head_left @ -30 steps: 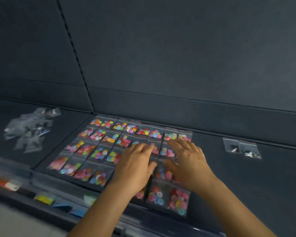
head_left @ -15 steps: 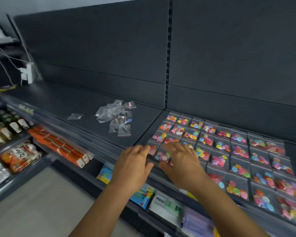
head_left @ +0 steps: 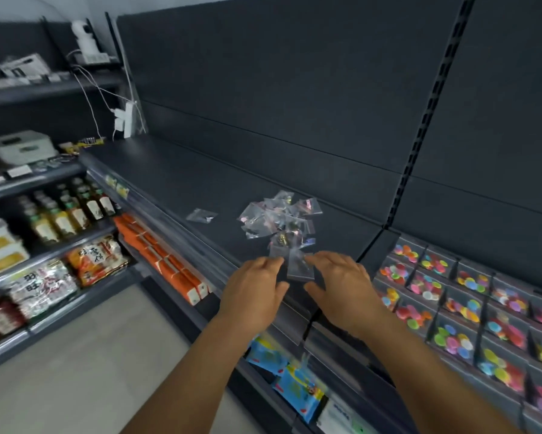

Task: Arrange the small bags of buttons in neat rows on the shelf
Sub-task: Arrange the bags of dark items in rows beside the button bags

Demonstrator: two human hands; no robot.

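Observation:
A loose pile of small clear bags (head_left: 280, 219) lies on the dark shelf (head_left: 182, 183), with one stray bag (head_left: 201, 215) to its left. Neat rows of bags of colourful buttons (head_left: 470, 308) cover the shelf section at the right. My left hand (head_left: 252, 289) and my right hand (head_left: 341, 286) reach side by side toward the pile's near edge, fingers stretched out and holding nothing. One clear bag (head_left: 299, 266) lies between their fingertips, which are at its edges.
The shelf's front rail (head_left: 201, 255) runs diagonally below the pile. Lower shelves hold orange boxes (head_left: 166, 261), blue packets (head_left: 291, 380), bottles (head_left: 66, 211) and snack packs (head_left: 97, 258). A white power strip with cables (head_left: 124, 119) hangs at the shelf's far left end.
My view swung left from the arranged button bags to the loose pile. Both hands left the rows and moved left to the pile's near edge.

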